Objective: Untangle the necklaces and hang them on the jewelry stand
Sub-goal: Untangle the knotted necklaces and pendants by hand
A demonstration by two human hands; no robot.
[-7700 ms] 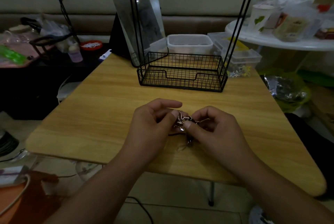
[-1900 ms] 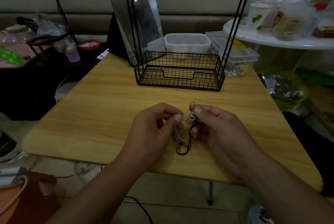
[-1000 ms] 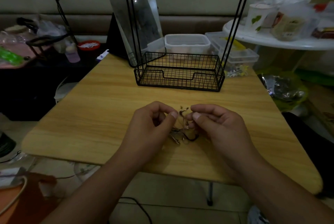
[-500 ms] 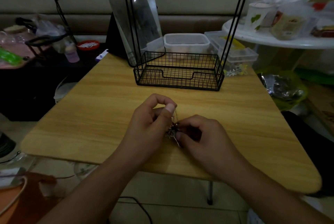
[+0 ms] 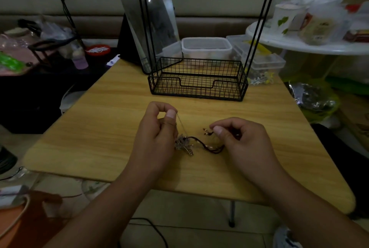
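Dark cord [image 5: 207, 144] is now trailing out between the hands: the right hand [image 5: 242, 141] is pinching its end, the left hand [image 5: 157, 133] is pinching a thin chain [image 5: 181, 124] above the knot [image 5: 183, 144], indicating separation is progressing; the stand [image 5: 197, 79] beyond remains unused.

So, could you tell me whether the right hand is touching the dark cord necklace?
Touching. The head view shows the right hand pinching the dark cord necklace near its clasp end between thumb and forefinger.
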